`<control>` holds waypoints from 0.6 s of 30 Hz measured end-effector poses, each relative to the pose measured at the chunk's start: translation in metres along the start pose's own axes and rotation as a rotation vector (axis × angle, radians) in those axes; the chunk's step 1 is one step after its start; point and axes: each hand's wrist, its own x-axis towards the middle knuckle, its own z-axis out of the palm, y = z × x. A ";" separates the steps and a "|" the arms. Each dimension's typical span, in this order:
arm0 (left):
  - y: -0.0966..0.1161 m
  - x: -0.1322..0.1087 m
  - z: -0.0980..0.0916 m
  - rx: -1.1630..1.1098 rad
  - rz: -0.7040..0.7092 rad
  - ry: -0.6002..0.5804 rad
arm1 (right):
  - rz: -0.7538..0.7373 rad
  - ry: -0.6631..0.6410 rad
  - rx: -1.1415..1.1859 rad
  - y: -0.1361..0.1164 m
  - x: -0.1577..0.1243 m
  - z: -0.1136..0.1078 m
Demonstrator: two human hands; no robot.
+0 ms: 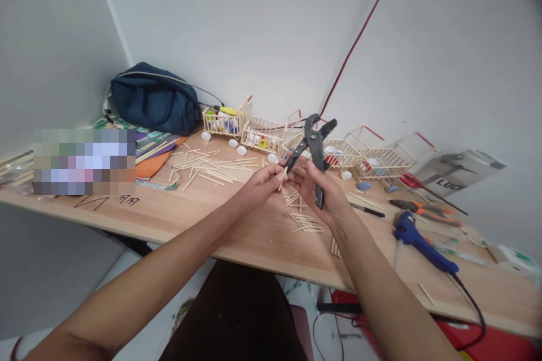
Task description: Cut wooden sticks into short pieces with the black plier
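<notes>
My right hand (324, 186) is closed round a black pliers-like cutting tool (314, 144), which stands upright with one end up and two arms spread below. My left hand (271, 180) pinches a short thin wooden stick (283, 179) close to the tool's lower left arm. Whether the stick touches the tool I cannot tell. Under my hands lie cut stick pieces (305, 223) in small groups. Behind them, several little carts built from sticks (263, 131), with white or blue round wheels and red handles, stand in a row.
Loose sticks (207, 168) are scattered left of centre. A blue bag (154, 98) sits at the back left by coloured sheets (154, 164). To the right lie a blue glue gun (423, 242) with its cord, orange-handled pliers (427, 211), a black pen (367, 210) and a box (461, 172).
</notes>
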 end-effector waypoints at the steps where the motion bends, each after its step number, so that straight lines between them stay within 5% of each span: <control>1: 0.002 -0.001 0.001 0.061 0.027 0.007 | -0.025 0.038 -0.015 0.001 0.000 -0.001; 5: 0.004 -0.003 0.003 0.197 0.111 0.057 | -0.105 0.104 -0.195 -0.003 -0.006 -0.012; 9: 0.004 -0.006 0.000 0.315 0.170 0.178 | -0.157 0.086 -0.630 -0.017 -0.024 -0.024; 18: 0.010 -0.010 0.000 0.139 0.129 0.235 | -0.053 -0.073 -0.904 -0.020 -0.054 -0.036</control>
